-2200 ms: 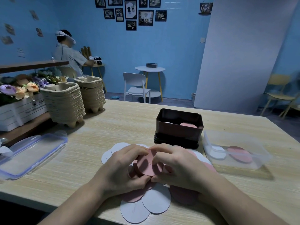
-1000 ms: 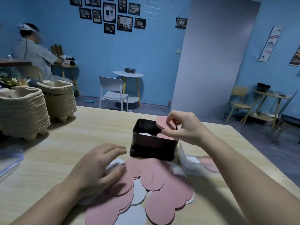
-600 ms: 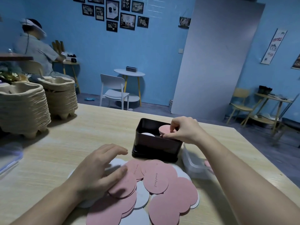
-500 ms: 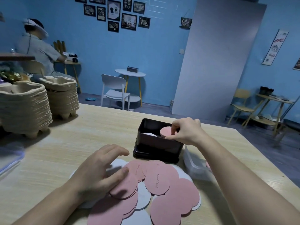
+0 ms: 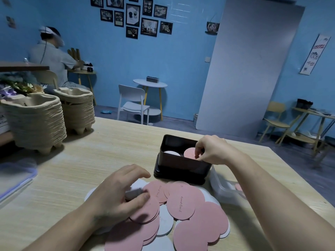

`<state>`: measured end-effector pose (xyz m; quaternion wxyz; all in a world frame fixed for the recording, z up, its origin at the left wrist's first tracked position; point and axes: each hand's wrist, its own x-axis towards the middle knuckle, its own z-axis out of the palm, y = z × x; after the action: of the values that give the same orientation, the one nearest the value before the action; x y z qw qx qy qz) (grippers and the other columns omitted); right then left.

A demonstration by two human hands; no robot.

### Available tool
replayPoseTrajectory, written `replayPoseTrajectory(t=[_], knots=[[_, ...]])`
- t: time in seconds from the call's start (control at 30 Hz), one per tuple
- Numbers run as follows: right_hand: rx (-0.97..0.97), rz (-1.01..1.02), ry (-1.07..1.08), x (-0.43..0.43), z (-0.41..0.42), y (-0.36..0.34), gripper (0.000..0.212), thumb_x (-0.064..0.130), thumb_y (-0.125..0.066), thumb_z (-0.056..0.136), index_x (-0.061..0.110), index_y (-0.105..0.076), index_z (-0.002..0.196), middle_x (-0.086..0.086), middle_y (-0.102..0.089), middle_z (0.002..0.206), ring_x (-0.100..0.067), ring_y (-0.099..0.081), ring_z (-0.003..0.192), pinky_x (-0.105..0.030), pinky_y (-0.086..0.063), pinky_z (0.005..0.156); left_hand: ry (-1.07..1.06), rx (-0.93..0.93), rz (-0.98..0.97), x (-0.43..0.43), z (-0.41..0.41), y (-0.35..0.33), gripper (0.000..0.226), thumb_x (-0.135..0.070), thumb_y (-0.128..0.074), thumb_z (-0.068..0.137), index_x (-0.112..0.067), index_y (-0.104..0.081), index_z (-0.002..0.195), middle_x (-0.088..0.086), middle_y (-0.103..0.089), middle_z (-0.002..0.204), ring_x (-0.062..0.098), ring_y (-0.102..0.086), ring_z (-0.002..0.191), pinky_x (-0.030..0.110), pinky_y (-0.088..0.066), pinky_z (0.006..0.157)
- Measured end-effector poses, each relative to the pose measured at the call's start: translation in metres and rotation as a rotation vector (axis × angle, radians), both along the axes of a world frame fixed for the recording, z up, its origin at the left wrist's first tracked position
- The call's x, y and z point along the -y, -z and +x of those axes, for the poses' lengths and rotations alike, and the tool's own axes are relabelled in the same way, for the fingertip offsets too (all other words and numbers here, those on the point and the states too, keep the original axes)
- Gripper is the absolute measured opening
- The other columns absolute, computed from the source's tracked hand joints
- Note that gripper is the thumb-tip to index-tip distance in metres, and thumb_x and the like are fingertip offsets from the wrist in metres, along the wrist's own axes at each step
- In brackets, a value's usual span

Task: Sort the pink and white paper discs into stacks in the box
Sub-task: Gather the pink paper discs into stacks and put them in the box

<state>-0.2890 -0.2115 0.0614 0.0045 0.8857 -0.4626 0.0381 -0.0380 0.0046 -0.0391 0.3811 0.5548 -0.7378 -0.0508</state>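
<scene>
Blue walls close the room, hung with a cluster of black-framed pictures (image 5: 133, 14) and a small dark sign (image 5: 212, 28) that reads "Coffee" in script. A long poster (image 5: 315, 55) on the right carries print too small to read.

Nearer, a pale table (image 5: 108, 151) of streaked wood grain bears two stacks of moulded pulp trays (image 5: 34, 124), ribbed and fawn, at its far left. A black box (image 5: 181, 168), rectangular with rounded corners and a smooth sheen, stands at the table's middle. Inside it two stacks sit side by side: a white stack (image 5: 171, 153) on the left and a pink stack (image 5: 189, 152) on the right.

The right hand (image 5: 212, 149) hangs over the box's right rim, thumb and curled fingers pinching the edge of the pink stack.

In front of the box lies a pile (image 5: 203, 225) of thin, matte, round paper discs, fanned and overlapping, pink mostly over white; the overlap hides their count. Two lettered discs (image 5: 182, 201), both pink, each show a short line of handwriting-style script, too small to read surely.

The left hand (image 5: 119, 194) lies on the pile's left side, fingers loosely bent and apart, thumb pressing down, closed on nothing.

One clear plastic tub (image 5: 223, 189) sits just right of the box with a pink disc (image 5: 239, 187) showing inside, and one clear lid (image 5: 16, 178) lies at the left edge.
</scene>
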Motion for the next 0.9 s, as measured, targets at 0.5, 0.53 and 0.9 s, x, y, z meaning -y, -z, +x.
replayPoseTrajectory(t=[0.5,0.53,0.9], knots=[[0.711,0.151,-0.298,-0.038,-0.017,-0.003,0.012,0.013,-0.081,0.089,0.018,-0.078,0.078,0.004,-0.075,0.073,-0.005,-0.060,0.058,-0.024,-0.048,0.057,-0.022,0.110,-0.096,0.001,0.003,-0.002,0.019,-0.044,-0.057,0.096,-0.030,-0.066,0.105,-0.023,-0.063,0.101,-0.001,-0.062,0.096,0.026,-0.048,0.082],[0.740,0.158,-0.333,-0.045,-0.017,0.002,0.012,0.012,-0.081,0.089,0.019,-0.079,0.079,0.003,-0.076,0.075,-0.008,-0.062,0.061,-0.026,-0.049,0.060,-0.032,0.127,-0.110,0.001,0.003,-0.004,0.017,-0.042,-0.056,0.097,-0.029,-0.066,0.102,-0.023,-0.063,0.099,0.001,-0.062,0.093,0.026,-0.048,0.080],[0.614,0.201,-0.697,-0.114,0.015,0.070,0.009,0.025,-0.076,0.095,0.019,-0.075,0.088,0.007,-0.071,0.084,-0.011,-0.066,0.077,-0.037,-0.055,0.070,-0.079,0.097,0.002,-0.019,0.015,-0.009,0.013,-0.036,-0.061,0.092,-0.028,-0.069,0.096,-0.021,-0.066,0.093,0.001,-0.063,0.092,0.031,-0.054,0.077]])
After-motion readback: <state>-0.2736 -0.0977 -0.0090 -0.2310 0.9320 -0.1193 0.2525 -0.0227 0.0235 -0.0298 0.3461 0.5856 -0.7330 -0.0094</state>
